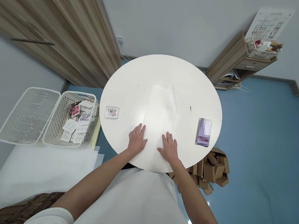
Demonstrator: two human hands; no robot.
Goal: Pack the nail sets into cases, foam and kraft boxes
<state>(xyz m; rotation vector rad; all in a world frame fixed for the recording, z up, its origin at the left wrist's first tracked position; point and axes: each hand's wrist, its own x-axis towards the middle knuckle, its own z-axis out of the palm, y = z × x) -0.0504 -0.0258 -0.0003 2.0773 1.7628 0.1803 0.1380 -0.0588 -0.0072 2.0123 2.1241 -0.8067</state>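
White shirt (141, 210) on me. Left hand (136, 140), right hand (170, 150) flat on counter (132, 78), my fingers (143, 130) spread. Cards (70, 126) in basket (56, 125): print too small to read.

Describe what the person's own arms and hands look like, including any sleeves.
The left hand and right hand are bare, with no gloves or bracelets visible. The forearms are uncovered; short, plain white sleeves cover the upper arms.
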